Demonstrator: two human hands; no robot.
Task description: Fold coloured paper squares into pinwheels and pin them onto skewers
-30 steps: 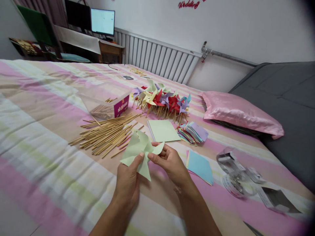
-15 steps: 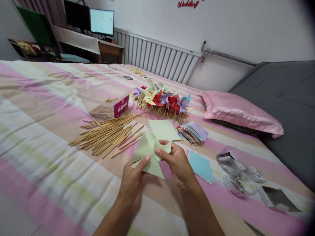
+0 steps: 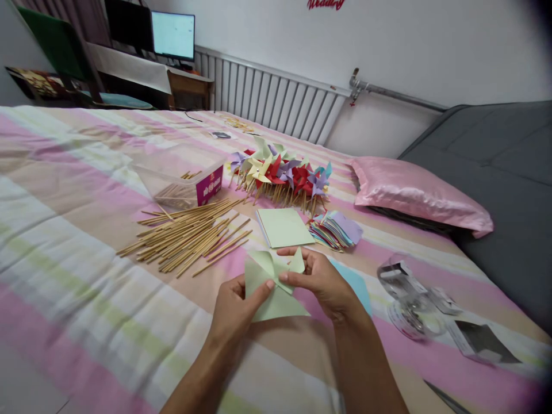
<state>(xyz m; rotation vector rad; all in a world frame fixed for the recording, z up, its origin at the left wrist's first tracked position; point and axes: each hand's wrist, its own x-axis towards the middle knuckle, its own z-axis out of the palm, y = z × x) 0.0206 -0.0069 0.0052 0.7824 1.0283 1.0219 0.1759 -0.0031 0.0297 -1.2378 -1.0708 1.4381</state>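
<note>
While both hands meet low over the striped bed sheet, the left hand pinches the pale green cut paper square at its centre; the right hand pins folded corners there, seemingly so they cannot spring back. Bamboo sticks and finished paper pinwheels lie beyond, within reach.

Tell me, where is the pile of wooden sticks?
In the head view, the wooden sticks lie on the striped bedsheet, left of the green paper stack and just in front of the clear plastic box.

Sticks left of paper stack
</note>
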